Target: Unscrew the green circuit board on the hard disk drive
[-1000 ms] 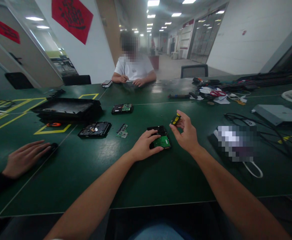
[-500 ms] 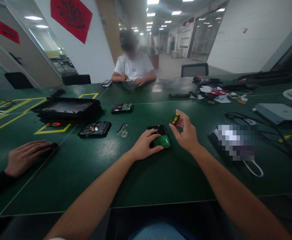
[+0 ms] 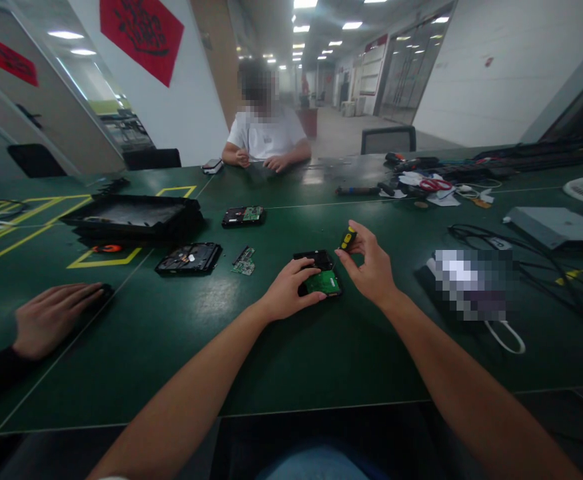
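Observation:
A hard drive with a green circuit board lies on the green table in front of me. My left hand grips it, fingers across its top and thumb along the near edge, covering part of the board. Pinched between the thumb and fingers of my right hand is a short screwdriver with a yellow and black handle. It is tilted above the drive's right side; its tip is too small to make out. Left of the drive lie a loose circuit board and a second hard drive, with a third drive farther back.
A black tray stands at the left, an orange-handled tool before it. Another person's hand rests at far left. Across the table sits a person in white. Cables, a grey box and red scissors are at right.
My right hand and the screwdriver have shifted very slightly left. My left hand keeps its grip on the hard drive. The other person's hand at far left has moved a little.

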`<control>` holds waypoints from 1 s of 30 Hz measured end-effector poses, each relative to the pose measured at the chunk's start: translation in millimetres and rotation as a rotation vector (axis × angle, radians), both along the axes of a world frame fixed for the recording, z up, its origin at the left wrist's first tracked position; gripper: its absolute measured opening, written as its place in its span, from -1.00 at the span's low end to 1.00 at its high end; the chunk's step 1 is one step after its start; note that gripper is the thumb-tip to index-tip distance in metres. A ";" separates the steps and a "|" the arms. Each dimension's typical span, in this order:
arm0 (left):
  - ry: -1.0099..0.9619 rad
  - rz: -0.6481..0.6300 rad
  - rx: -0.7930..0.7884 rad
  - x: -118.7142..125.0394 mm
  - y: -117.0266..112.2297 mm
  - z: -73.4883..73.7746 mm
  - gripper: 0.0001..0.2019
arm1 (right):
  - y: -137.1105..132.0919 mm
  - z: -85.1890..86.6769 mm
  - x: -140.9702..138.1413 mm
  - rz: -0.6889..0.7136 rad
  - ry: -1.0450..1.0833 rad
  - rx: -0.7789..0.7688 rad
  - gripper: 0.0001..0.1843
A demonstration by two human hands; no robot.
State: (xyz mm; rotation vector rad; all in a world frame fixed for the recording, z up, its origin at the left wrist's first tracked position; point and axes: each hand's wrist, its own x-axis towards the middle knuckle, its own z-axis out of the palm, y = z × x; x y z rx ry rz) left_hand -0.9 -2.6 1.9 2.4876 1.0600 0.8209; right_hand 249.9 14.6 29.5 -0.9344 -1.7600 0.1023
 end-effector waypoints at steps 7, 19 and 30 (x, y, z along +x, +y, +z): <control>-0.006 0.002 0.003 -0.4 0.6 -2.2 -0.39 | -3.5 2.3 -2.1 0.037 0.024 -0.031 -0.28; -0.024 0.003 -0.008 0.2 1.0 -3.8 -0.39 | -4.3 2.6 -1.4 -0.039 -0.049 0.051 -0.29; -0.025 -0.003 -0.001 -0.1 1.2 -3.4 -0.39 | -7.5 6.9 -2.1 -0.056 -0.074 0.059 -0.32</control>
